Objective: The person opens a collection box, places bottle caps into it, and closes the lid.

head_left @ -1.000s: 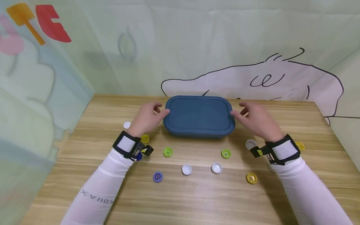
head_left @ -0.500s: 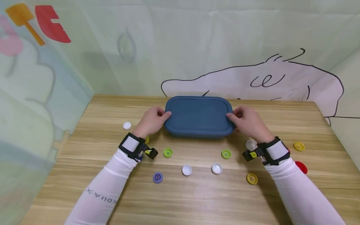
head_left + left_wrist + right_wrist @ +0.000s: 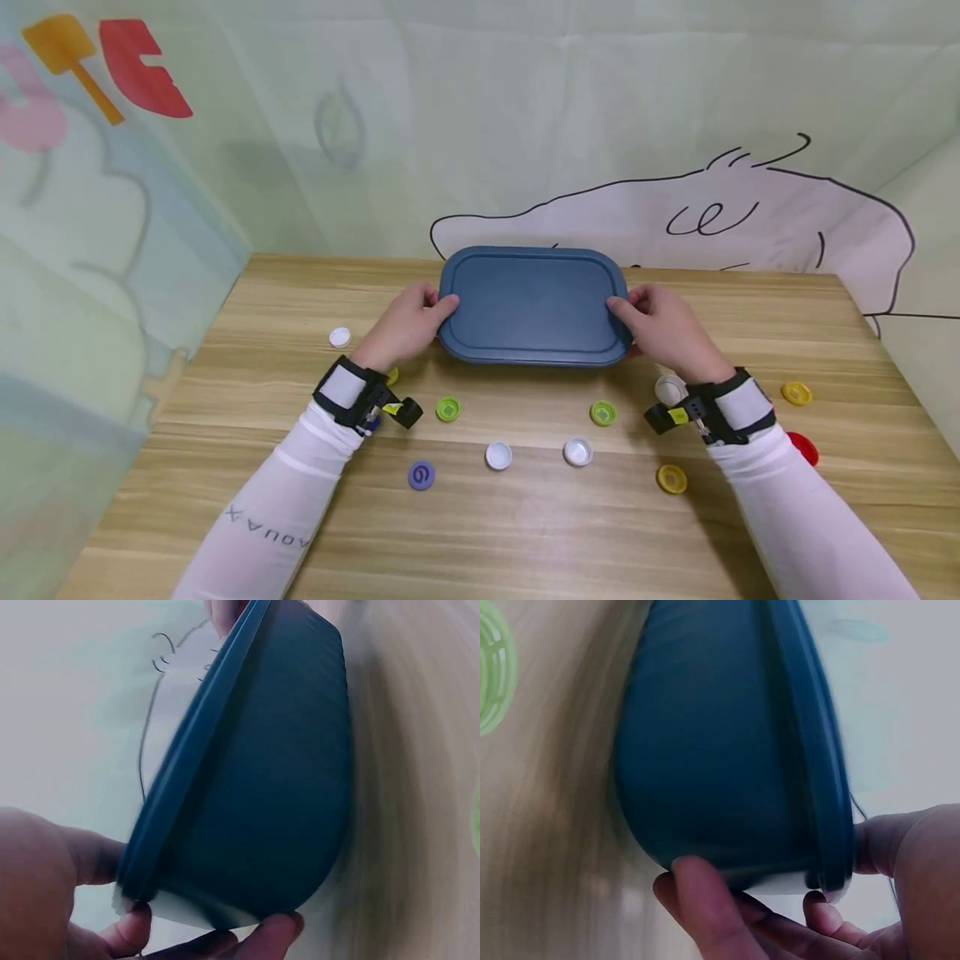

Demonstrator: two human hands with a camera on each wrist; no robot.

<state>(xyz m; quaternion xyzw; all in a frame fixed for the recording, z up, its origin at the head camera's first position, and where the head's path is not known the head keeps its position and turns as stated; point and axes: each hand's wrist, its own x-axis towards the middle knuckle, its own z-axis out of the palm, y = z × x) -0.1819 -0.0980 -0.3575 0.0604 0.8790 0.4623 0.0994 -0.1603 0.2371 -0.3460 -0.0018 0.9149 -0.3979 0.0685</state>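
A dark blue lidded container point(image 3: 534, 308) stands near the far edge of the table, its lid now tipped toward me in the head view. At its left end my left hand point(image 3: 401, 325) grips it, thumb on the lid's rim and fingers curled under the side, as the left wrist view shows. My right hand point(image 3: 667, 331) holds the right end the same way. In the right wrist view, fingertips point(image 3: 705, 900) press the container's end wall low down. Whether the base has fully left the table, I cannot tell. The lid hides what is inside.
Several bottle caps lie about the wooden table point(image 3: 525, 533), among them a green cap point(image 3: 447, 409), a white cap point(image 3: 498, 456), a purple cap point(image 3: 422, 475) and a yellow cap point(image 3: 672, 479). A red cap point(image 3: 803, 448) is beside my right forearm. Behind hangs a printed curtain point(image 3: 480, 125).
Both hands came in from the sides and took hold of the container's ends. Since half a second ago its far edge has risen, and its front wall is no longer visible from above.
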